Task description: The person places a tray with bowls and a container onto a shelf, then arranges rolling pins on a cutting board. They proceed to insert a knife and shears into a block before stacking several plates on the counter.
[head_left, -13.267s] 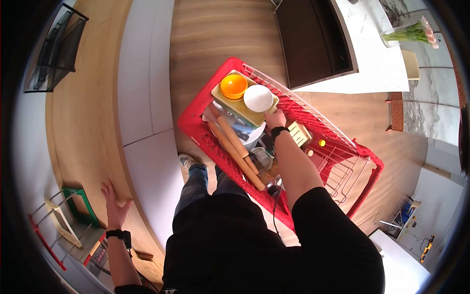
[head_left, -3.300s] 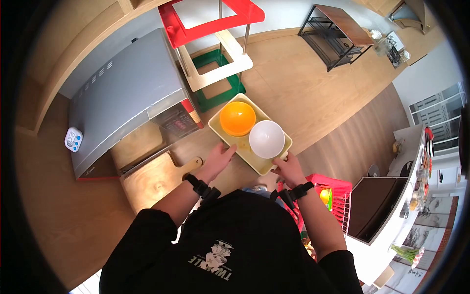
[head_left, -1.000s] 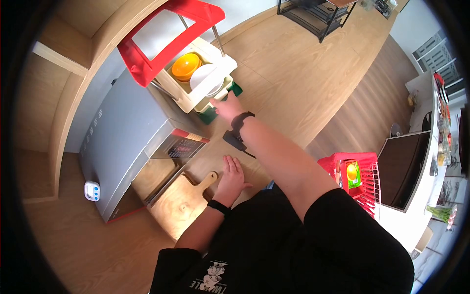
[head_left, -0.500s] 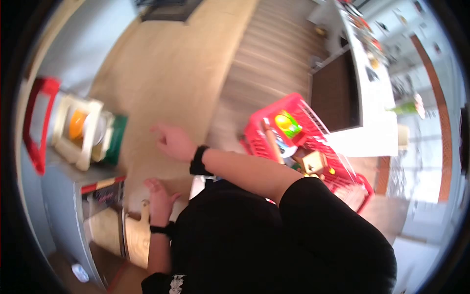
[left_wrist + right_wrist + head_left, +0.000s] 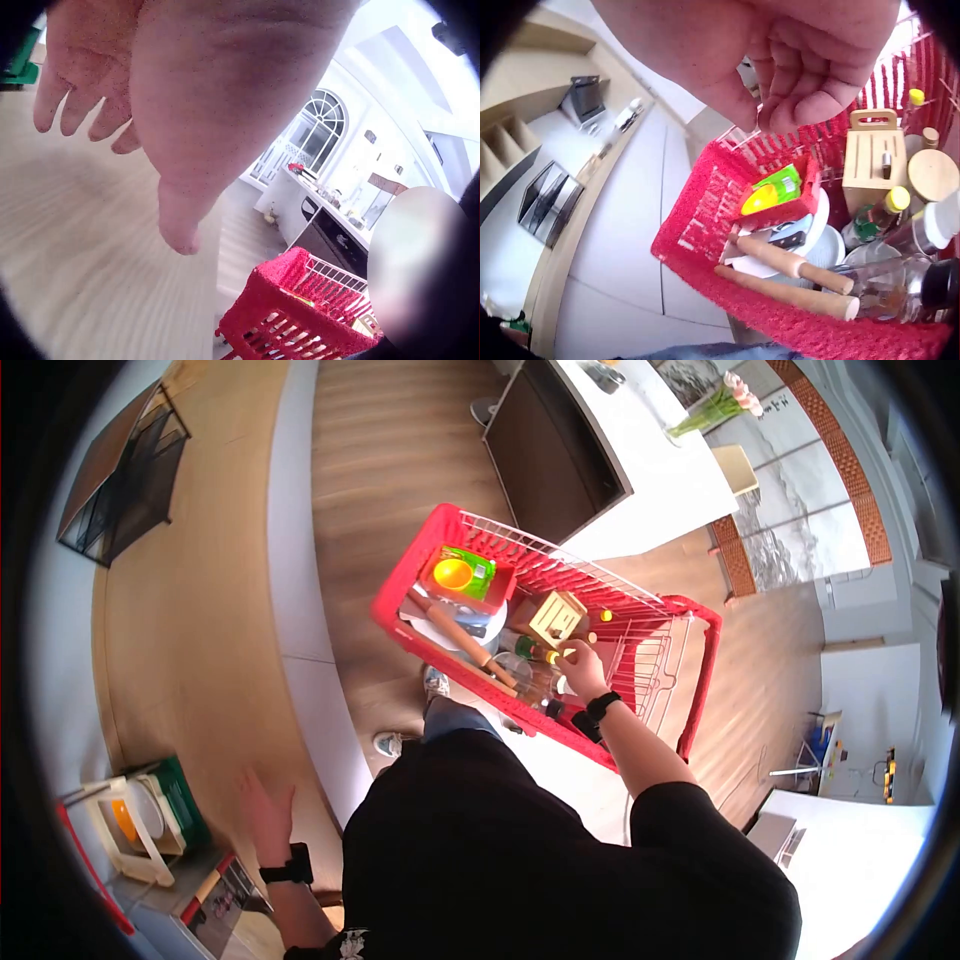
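Over the red cart (image 5: 410, 570), my right hand (image 5: 582, 670) hangs with loosely curled fingers, holding nothing. In the right wrist view this hand (image 5: 780, 45) is above the contents, apart from the green bottle (image 5: 870, 225) with a yellow cap and the wooden block (image 5: 874, 169). My left hand (image 5: 266, 815) is spread over the wooden counter (image 5: 215, 660), its fingers extended; the left wrist view also shows the hand (image 5: 202, 97) holding nothing. An orange bowl (image 5: 125, 820) and a white bowl (image 5: 148, 815) sit in the tiered rack (image 5: 185, 810).
Rolling pins (image 5: 780, 259), a small red basket (image 5: 810, 195) with a yellow item, and glass jars (image 5: 885, 285) fill the cart. A microwave (image 5: 215, 920) stands beside the rack. Beyond the cart is a white island (image 5: 650, 510); a black shelf (image 5: 135, 480) stands farther along the counter.
The tray with the bowls went from the cart into the rack, and my right hand let it go. That hand is now back over the cart. The head view has swung toward the cart.
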`<state>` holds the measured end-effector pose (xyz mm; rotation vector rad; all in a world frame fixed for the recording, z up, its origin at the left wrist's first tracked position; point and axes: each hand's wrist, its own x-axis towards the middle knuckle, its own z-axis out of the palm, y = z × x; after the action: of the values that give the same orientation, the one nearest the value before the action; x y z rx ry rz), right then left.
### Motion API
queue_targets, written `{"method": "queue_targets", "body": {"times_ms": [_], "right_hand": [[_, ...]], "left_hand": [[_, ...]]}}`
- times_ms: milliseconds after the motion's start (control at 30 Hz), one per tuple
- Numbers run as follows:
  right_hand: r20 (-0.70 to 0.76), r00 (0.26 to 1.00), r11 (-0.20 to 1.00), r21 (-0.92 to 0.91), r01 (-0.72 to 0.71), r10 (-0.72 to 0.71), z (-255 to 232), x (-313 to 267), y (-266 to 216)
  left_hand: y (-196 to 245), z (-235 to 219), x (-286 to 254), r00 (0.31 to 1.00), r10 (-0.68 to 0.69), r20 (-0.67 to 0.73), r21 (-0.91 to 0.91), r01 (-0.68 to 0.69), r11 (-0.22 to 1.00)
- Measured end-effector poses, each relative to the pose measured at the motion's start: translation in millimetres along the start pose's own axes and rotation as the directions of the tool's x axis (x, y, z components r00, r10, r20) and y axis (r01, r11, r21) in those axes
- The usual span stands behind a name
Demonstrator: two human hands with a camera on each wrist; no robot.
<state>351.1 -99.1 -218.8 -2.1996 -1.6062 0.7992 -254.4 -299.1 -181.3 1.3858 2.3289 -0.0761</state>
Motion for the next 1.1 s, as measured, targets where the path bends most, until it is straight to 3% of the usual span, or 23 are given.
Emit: {"method": "queue_targets", "body": {"times_ms": [33,67,133,200,333,500,567,600,667,767,800,867,1100], "right_hand": [[0.008,0.994,0.99,0.094,-0.105,0.105,2,4,10],[0.034,0.997,0.992,0.103,-0.069,0.065,5,11,20],[0.199,0.973,0.942,0.286,-0.175,0.12,15,28,20],[0.294,0.94,0.95,0.202,-0.239,0.174,35,53,23],[0.343,0.901,0.904,0.234,-0.356,0.266,81,112,13],[0.262,0.884,0.878,0.185,-0.441,0.388,147,185,28],[0.163,0.906,0.903,0.126,-0.411,0.39,194,221,63],[0.248,0.851,0.844,0.17,-0.509,0.464,178,228,37],[0.231,0.873,0.864,0.178,-0.472,0.429,233,265,93],[0.264,0.78,0.804,0.028,-0.594,0.567,212,278,56],[0.276,0.782,0.811,0.014,-0.585,0.56,213,278,53],[0.133,0.851,0.857,-0.182,-0.483,0.508,211,277,47],[0.269,0.851,0.892,-0.125,-0.434,0.452,209,282,67]], "left_hand": [[15,-5,14,1.0,0.01,0.011,0.009,-0.01,1.0],[31,-12,30,0.999,0.051,0.0,-0.03,-0.051,0.998],[66,-21,56,0.994,0.104,0.018,-0.064,-0.102,0.993],[90,-25,76,0.992,0.102,0.069,-0.135,-0.092,0.987],[80,-9,88,0.988,0.096,0.12,0.006,-0.097,0.995],[106,-32,86,0.982,0.068,0.178,-0.074,-0.056,0.996],[106,-30,88,0.983,0.035,0.18,-0.083,-0.021,0.996],[105,-30,86,0.984,0.018,0.179,-0.1,0.0,0.995],[111,-34,85,0.984,-0.007,0.176,-0.094,0.024,0.995],[120,-37,88,0.982,-0.042,0.184,-0.092,0.06,0.994],[122,-36,88,0.98,-0.063,0.19,-0.085,0.08,0.993],[124,-34,89,0.98,-0.076,0.182,-0.094,0.094,0.991],[119,-34,88,0.982,-0.074,0.176,-0.112,0.094,0.989]]}}
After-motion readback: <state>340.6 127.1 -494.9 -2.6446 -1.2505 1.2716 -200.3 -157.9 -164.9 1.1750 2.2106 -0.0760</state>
